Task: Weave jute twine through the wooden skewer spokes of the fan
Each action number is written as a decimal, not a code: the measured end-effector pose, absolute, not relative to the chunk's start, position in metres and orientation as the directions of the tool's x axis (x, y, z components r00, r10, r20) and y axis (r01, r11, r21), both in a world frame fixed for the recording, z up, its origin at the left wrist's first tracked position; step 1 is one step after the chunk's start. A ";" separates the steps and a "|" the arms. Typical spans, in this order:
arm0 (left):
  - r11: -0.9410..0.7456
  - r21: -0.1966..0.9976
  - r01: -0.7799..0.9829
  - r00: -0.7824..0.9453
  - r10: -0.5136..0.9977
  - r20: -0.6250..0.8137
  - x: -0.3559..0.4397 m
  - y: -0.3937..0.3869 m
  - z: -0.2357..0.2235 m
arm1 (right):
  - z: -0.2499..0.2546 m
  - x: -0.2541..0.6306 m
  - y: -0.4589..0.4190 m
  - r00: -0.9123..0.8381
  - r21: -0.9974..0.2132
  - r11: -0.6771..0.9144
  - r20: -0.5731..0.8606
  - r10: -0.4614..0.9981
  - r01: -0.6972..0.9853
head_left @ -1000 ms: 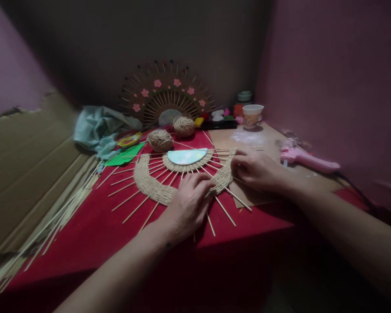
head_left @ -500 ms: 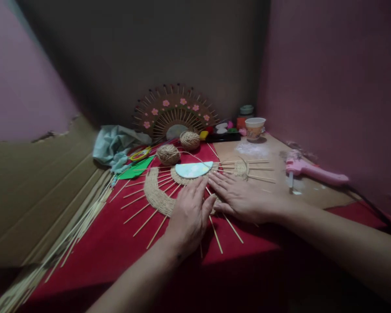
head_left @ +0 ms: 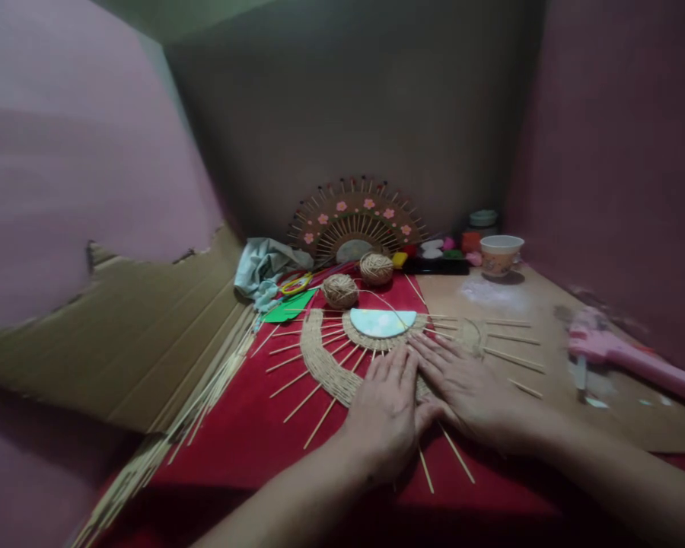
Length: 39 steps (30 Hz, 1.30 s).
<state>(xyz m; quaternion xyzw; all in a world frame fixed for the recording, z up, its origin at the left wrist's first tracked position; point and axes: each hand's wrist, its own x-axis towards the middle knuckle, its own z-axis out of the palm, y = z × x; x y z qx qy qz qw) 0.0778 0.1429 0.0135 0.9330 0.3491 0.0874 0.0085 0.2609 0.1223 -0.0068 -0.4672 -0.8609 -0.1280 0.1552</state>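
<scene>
"Head camera, starting left: what's there?"
"Loose sticks (head_left: 165, 455), then a green sheet (head_left: 288, 307)."
"And the middle?"
"A woven fan (head_left: 331, 373), lying across red cloth (head_left: 237, 449) and brown board (head_left: 439, 293). The left hand (head_left: 385, 415) lies over it, open and flat; the right hand (head_left: 468, 384), next to it, likewise."
"Farther right?"
"A pink glue gun (head_left: 622, 352)."

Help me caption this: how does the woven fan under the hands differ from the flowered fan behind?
The woven fan lies flat; the flowered fan stands upright. The woven fan's band is plain beige; the flowered fan's carries pink flowers. The woven fan's visible stick ends are bare; many of the flowered fan's are dark. Both have sticks radiating from semicircles.
</scene>
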 end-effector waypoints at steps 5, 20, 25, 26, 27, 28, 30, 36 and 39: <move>-0.747 0.120 0.653 0.736 0.664 0.129 0.078 0.142 0.013 | -0.015 0.263 0.126 -0.535 0.103 0.549 0.432 0.726 0.829; -0.798 0.182 0.575 0.774 0.602 0.195 0.068 0.135 0.005 | -0.041 0.265 0.121 -0.492 0.023 0.532 0.415 0.765 0.846; -0.786 0.237 0.571 0.767 0.614 0.186 0.071 0.127 0.005 | -0.052 0.270 0.115 -0.497 0.045 0.538 0.452 0.741 0.842; -0.784 0.243 0.571 0.766 0.616 0.184 0.071 0.126 0.004 | -0.052 0.270 0.114 -0.502 0.057 0.537 0.452 0.738 0.841; -0.783 0.248 0.571 0.766 0.616 0.183 0.071 0.126 0.004 | -0.051 0.270 0.114 -0.506 0.071 0.536 0.452 0.735 0.841; -0.783 0.250 0.570 0.766 0.616 0.181 0.071 0.126 0.002 | -0.049 0.270 0.113 -0.516 0.086 0.540 0.450 0.729 0.837; -0.784 0.252 0.567 0.766 0.614 0.190 0.071 0.126 0.000 | -0.046 0.269 0.113 -0.534 0.102 0.551 0.442 0.721 0.829; -0.767 0.276 0.580 0.752 0.634 0.182 0.071 0.121 0.000 | -0.043 0.269 0.113 -0.525 0.062 0.548 0.395 0.754 0.834; -0.738 0.307 0.601 0.726 0.664 0.177 0.070 0.121 0.008 | -0.040 0.268 0.115 -0.537 0.074 0.555 0.389 0.749 0.828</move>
